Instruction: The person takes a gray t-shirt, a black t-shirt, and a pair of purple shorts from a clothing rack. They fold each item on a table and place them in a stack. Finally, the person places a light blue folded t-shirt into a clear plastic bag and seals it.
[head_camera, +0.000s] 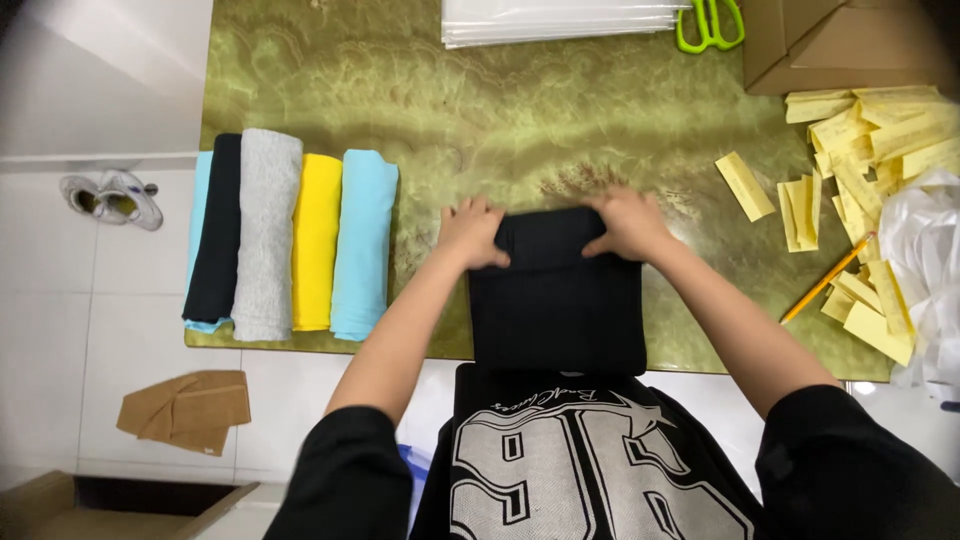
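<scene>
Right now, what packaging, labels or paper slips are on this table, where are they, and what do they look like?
Cardboard box: top right corner, brown.
Yellow slips: scattered along right edge, small rectangles.
Clear bags: top centre, flat whitish stack.
White plastic bag: right edge, crumpled.

Left hand (473, 234): palm down, fingers curled inward, thumb side toward the right hand. Right hand (626, 222): palm down, fingers bent, level with the left and near it. Both forearms bare, extended forward, converging; black short sleeves at upper arms.
</scene>
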